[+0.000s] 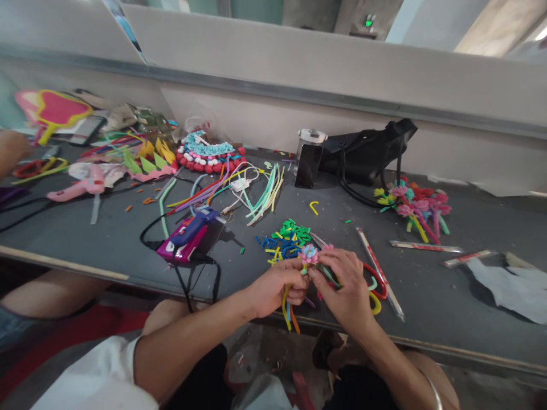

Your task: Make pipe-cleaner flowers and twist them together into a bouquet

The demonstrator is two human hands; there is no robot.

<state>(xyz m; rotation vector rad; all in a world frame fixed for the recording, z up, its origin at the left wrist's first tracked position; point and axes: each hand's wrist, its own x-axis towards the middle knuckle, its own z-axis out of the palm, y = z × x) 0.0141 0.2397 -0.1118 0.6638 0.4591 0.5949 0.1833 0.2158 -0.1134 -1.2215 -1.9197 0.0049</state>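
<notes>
My left hand (284, 287) is closed around a small bunch of fuzzy pipe-cleaner stems, with yellow, blue and orange ends (294, 322) hanging below it. Above its thumb shows a pink and light-blue pipe-cleaner flower (308, 254). My right hand (344, 282) pinches beside that flower, where another pink bit and a pale green stem show; its fingertips are partly hidden. Partly under my right hand lie scissors with red and yellow handles (379, 293), their blades pointing at a pile of short green, blue and yellow cut pieces (290, 236).
A purple glue gun (192, 228) with a cord rests at left. Finished flowers (419, 205) lie right, near a black bag (367, 151) and propped phone (308, 165). Wrapped glue sticks (380, 273) and loose pipe cleaners (269, 196) are scattered about. Another person's hand (12, 151) is far left.
</notes>
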